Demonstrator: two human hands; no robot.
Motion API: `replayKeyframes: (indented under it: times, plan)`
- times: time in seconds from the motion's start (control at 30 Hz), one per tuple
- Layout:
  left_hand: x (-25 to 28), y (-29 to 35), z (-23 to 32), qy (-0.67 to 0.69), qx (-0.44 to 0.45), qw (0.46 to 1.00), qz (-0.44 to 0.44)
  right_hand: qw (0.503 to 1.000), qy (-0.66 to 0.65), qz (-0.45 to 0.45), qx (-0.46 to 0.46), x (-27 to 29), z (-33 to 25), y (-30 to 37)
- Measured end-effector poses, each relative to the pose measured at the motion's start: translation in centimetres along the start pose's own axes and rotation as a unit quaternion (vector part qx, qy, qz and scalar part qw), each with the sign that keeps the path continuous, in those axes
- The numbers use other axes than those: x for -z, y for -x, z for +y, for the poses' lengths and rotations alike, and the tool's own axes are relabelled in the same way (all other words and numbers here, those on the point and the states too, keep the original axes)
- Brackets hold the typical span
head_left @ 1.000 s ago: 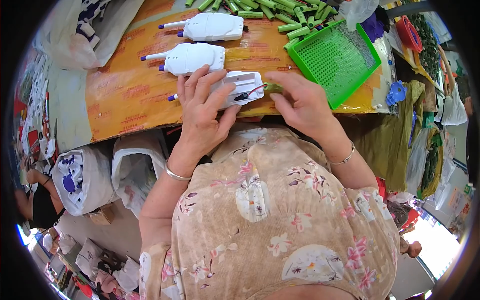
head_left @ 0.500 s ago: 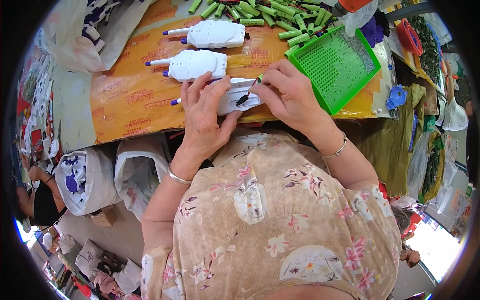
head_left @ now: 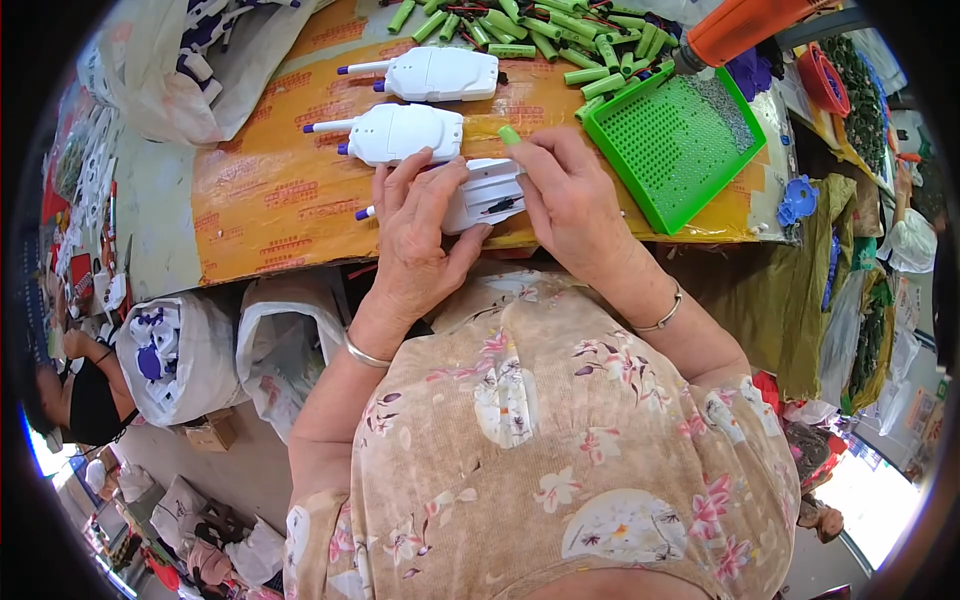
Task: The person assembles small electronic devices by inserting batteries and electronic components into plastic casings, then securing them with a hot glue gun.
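Observation:
Near the table edge a white plastic casing point(head_left: 487, 180) lies with its hollow side up, a short purple-tipped rod at its left end. My left hand point(head_left: 422, 215) is closed over the casing's left part, its thumb along the near edge. In my right hand point(head_left: 575, 190), pinched between thumb and fingers, is a green cylindrical battery point(head_left: 509, 135) whose end sticks out over the casing. A black connector point(head_left: 500, 206) with thin wires rests in the casing's hollow. Just beyond lie a white casing with a purple-tipped rod point(head_left: 405, 134) and a similar one point(head_left: 440, 74).
A pile of green batteries point(head_left: 545, 30) covers the far side. To the right sits a green perforated tray point(head_left: 665, 150) of small screws, with an orange power screwdriver point(head_left: 740, 30) above it. White sacks point(head_left: 175, 365) of parts stand below the table at left.
My right hand has shifted slightly right, and the battery's end now shows above its fingers. The black connector has dropped into the hollow. More of the orange screwdriver is visible.

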State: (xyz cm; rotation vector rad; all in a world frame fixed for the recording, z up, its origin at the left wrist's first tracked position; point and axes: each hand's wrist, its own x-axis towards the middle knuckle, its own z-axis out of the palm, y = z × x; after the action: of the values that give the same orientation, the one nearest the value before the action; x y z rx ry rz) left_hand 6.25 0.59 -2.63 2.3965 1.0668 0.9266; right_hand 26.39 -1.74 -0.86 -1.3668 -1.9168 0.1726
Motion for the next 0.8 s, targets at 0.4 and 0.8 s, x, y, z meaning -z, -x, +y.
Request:
replayKeyframes:
  times: [0.4,0.8]
  plan:
    - [0.2,-0.2,0.3,-0.01,-0.003,1.0,0.005,0.998,-0.054,-0.018,0.033,-1.2,1.5,0.0]
    - [0.0,-3.2,0.7,-0.034,-0.046,0.998,0.018,0.95,-0.231,0.055,-0.202,-0.2,2.6,0.9]
